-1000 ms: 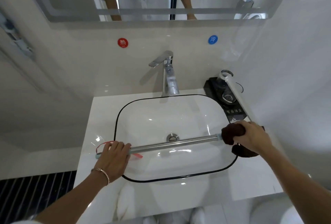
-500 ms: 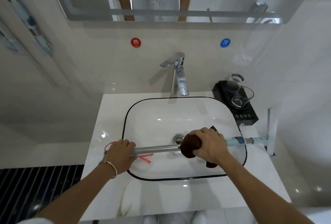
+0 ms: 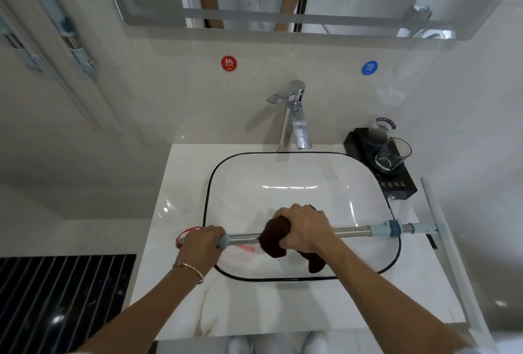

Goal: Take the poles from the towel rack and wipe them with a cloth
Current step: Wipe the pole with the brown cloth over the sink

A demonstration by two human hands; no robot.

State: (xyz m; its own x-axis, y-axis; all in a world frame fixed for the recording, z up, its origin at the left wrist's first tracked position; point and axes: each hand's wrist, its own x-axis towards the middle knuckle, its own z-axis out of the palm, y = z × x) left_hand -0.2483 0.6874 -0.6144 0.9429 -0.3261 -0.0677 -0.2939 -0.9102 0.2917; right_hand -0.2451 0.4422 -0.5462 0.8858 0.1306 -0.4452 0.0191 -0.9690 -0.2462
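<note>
A steel pole (image 3: 351, 230) with pale blue end fittings lies level across the front of the white basin (image 3: 297, 181). My left hand (image 3: 201, 243) grips its left end, where a red cord loops out. My right hand (image 3: 304, 229) grips a dark brown cloth (image 3: 276, 237) wrapped around the middle of the pole, and a loose end of the cloth hangs below it. The pole's right end reaches past the basin rim to the counter's right side.
A chrome tap (image 3: 294, 115) stands behind the basin. Two glasses (image 3: 392, 154) sit on a black tray (image 3: 396, 183) at the back right. A pale bar (image 3: 441, 240) stands along the right wall. Rack brackets (image 3: 70, 33) hang on the left wall. The mirror is above.
My right hand has slid the cloth leftward along the pole, from its right end to the middle. My left hand has kept its grip on the left end.
</note>
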